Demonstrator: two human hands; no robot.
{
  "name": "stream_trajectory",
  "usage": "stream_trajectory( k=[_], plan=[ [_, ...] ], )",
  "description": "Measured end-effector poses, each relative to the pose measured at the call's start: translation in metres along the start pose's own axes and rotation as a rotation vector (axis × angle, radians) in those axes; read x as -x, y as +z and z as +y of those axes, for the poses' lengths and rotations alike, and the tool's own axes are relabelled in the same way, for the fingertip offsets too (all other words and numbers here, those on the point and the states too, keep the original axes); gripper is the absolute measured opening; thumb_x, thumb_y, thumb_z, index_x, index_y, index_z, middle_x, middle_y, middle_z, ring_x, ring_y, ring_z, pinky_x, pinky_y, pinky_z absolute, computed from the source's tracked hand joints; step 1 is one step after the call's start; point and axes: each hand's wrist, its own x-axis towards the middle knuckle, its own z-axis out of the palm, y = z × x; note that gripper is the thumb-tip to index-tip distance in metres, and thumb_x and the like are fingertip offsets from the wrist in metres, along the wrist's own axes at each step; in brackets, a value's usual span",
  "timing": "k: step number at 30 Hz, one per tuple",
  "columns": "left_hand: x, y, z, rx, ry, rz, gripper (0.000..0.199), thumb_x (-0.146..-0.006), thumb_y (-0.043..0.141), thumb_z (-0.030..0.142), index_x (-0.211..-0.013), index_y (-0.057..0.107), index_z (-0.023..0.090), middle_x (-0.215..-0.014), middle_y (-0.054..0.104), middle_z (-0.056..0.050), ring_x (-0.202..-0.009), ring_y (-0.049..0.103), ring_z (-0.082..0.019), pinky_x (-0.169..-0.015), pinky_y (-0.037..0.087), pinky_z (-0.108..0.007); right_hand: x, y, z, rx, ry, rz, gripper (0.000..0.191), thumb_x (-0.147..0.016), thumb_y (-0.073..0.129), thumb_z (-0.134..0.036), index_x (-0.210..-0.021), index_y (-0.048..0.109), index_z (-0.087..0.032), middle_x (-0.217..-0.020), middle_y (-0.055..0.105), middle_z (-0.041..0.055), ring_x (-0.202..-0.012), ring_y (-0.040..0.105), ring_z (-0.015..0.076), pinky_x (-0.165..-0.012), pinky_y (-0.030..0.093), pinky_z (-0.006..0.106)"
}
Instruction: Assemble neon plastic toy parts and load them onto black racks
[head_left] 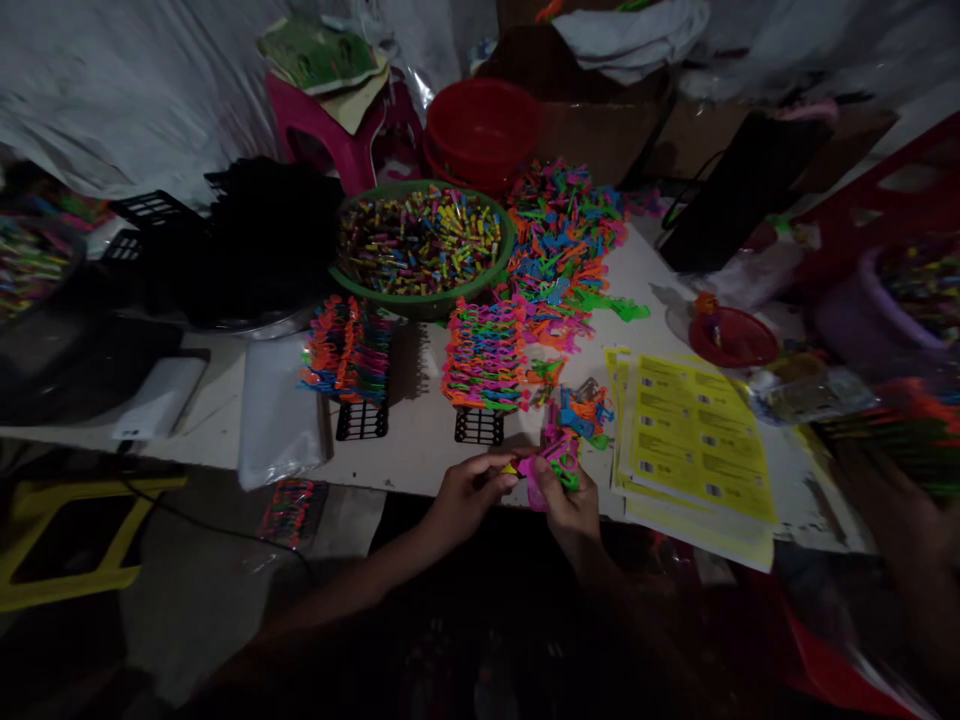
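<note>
My left hand (474,489) pinches a small yellow-ended stick (511,468) at the table's front edge. Its tip meets a pink plastic piece (534,482) with a looped shape, which my right hand (574,508) grips along with a green one (567,470). Just beyond my hands, a black slotted rack (480,428) carries rows of bright plastic pieces (486,355). To its left stands a second black rack (362,421), also loaded with coloured pieces (349,348). Loose blue and orange pieces (585,410) lie beside my right hand. The dim light hides fine detail.
Behind the racks are a green basin (420,300) of small coloured sticks and a heap of plastic pieces (562,230). Yellow printed sheets (697,430) lie right, clear bags (277,410) left. Another person's hand (892,500) works at far right.
</note>
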Motion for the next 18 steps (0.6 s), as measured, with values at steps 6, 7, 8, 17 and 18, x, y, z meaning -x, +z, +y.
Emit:
stream_trajectory(
  k=[6, 7, 8, 17, 18],
  plan=[
    [0.001, -0.001, -0.002, -0.23, 0.106, 0.06, 0.024, -0.075, 0.059, 0.032, -0.091, 0.067, 0.016, -0.091, 0.069, -0.007, -0.084, 0.06, -0.02, -0.077, 0.046, -0.029, -0.003, 0.006, 0.011, -0.021, -0.007, 0.017, 0.026, -0.082, 0.048, -0.039, -0.084, 0.065, -0.02, -0.078, 0.067, 0.0047, -0.073, 0.062, 0.0169, -0.071, 0.049, 0.03],
    [0.002, -0.002, -0.003, -0.266, 0.12, 0.071, 0.023, -0.076, 0.059, 0.031, -0.091, 0.067, 0.017, -0.091, 0.069, -0.007, -0.084, 0.061, -0.02, -0.077, 0.046, -0.03, -0.003, 0.008, 0.014, -0.024, -0.018, 0.023, 0.026, -0.082, 0.047, -0.039, -0.084, 0.065, -0.021, -0.079, 0.067, 0.0045, -0.073, 0.061, 0.0167, -0.072, 0.049, 0.03],
    [0.002, -0.003, -0.004, -0.294, 0.135, 0.076, 0.022, -0.076, 0.058, 0.031, -0.091, 0.067, 0.018, -0.091, 0.069, -0.007, -0.084, 0.061, -0.02, -0.077, 0.046, -0.03, -0.003, 0.011, 0.016, -0.022, -0.027, 0.028, 0.026, -0.082, 0.047, -0.039, -0.083, 0.065, -0.021, -0.079, 0.067, 0.0043, -0.074, 0.061, 0.0166, -0.072, 0.049, 0.03],
    [0.003, -0.013, -0.011, -0.247, 0.106, 0.116, 0.02, -0.072, 0.063, 0.032, -0.086, 0.068, 0.018, -0.083, 0.068, -0.005, -0.075, 0.06, -0.016, -0.07, 0.047, -0.026, -0.017, 0.001, 0.012, 0.101, -0.046, -0.169, 0.032, -0.082, 0.043, -0.046, -0.084, 0.063, -0.02, -0.076, 0.065, 0.0038, -0.072, 0.06, 0.0168, -0.071, 0.049, 0.03],
    [0.002, -0.019, -0.012, -0.247, 0.1, 0.156, 0.019, -0.069, 0.065, 0.031, -0.083, 0.069, 0.018, -0.081, 0.068, -0.004, -0.074, 0.06, -0.016, -0.071, 0.047, -0.026, -0.022, -0.009, 0.013, 0.201, -0.069, -0.169, 0.034, -0.082, 0.043, -0.048, -0.085, 0.063, -0.02, -0.077, 0.065, 0.0039, -0.073, 0.06, 0.0172, -0.071, 0.048, 0.03]
  ],
)
